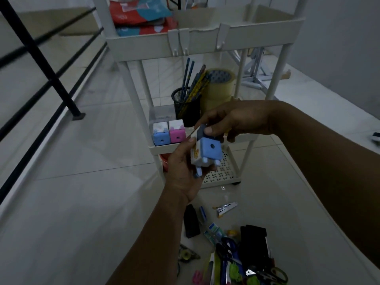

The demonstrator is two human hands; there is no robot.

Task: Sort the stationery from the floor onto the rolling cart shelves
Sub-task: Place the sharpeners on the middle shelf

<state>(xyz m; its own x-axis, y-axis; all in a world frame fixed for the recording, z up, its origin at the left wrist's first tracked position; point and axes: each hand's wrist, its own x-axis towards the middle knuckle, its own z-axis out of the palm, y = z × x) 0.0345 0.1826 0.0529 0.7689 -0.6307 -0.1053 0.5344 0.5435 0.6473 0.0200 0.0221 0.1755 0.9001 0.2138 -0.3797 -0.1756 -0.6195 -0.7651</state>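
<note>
While both hands grip it, sharpener sits between.

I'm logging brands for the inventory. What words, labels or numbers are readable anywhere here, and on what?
None can be read.
Sharpener held by both hands: yellow picture, no letters legible.
Red and blue packets on top shelf: white marks, blurred.
Green-white packets on floor: print too small.

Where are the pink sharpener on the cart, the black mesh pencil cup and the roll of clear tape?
Pink block-shaped sharpener (176, 135): head view, on its pink front face.
Black mesh pencil cup (186, 109): head view, on its mesh wall.
Roll of clear tape (219, 90): head view, on its outer side.
</note>
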